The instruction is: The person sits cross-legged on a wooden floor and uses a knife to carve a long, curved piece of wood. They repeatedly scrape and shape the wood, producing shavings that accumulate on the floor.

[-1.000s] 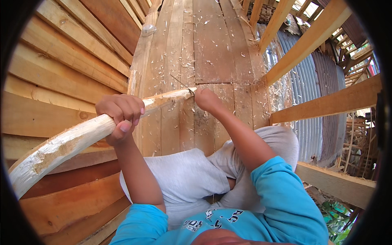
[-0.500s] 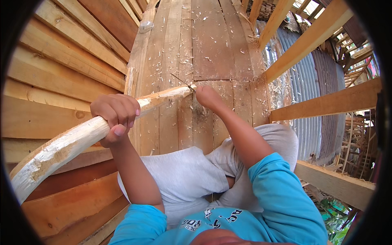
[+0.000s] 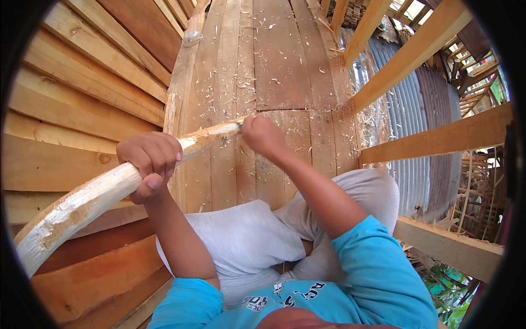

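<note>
A long, curved, peeled wooden pole [image 3: 90,193] runs from the lower left up to the middle of the view, pale with patches of brown bark. My left hand [image 3: 149,164] is wrapped round it partway along, thumb underneath. At the pole's narrow far end, my right hand [image 3: 264,134] is closed in a fist on a knife [image 3: 240,126]. Only a small dark bit of the knife shows beside the fingers; the rest is hidden behind the hand and pole tip.
Wood shavings lie scattered over the plank floor [image 3: 282,60] ahead. A slatted wooden wall [image 3: 60,156] stands close on the left. On the right are wooden rails [image 3: 433,137] with corrugated metal sheets [image 3: 408,181] beyond. A small clear plastic item [image 3: 192,38] sits far left.
My right hand has moved slightly left and down along the pole's tip. The thin dark blade that stuck out past the pole is now mostly out of sight. My left hand keeps its grip.
</note>
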Demonstrator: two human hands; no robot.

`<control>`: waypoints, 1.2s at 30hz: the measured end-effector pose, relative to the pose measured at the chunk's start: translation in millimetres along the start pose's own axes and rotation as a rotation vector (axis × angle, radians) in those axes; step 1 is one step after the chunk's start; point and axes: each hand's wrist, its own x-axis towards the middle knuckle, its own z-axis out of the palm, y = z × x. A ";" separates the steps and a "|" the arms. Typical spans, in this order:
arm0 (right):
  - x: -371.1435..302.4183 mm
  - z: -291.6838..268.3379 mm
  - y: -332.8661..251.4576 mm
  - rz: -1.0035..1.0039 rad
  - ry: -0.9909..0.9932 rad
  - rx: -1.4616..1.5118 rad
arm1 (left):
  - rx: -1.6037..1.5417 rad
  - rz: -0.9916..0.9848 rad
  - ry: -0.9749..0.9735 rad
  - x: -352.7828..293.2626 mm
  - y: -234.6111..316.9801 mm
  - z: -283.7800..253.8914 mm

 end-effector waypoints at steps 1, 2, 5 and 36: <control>7.8 0.6 19.3 0.015 -0.013 -0.029 | -0.012 -0.005 0.014 0.0 -1.0 1.9; 24.3 -4.2 48.5 0.021 -0.003 -0.051 | -0.025 0.006 0.005 8.5 -1.0 4.1; 16.5 -1.9 21.2 -0.099 -0.051 -0.204 | 0.013 0.001 0.024 1.7 0.9 -1.1; 5.0 -8.2 4.6 -0.027 -0.081 -0.301 | 0.021 -0.003 -0.020 -1.5 1.9 -5.7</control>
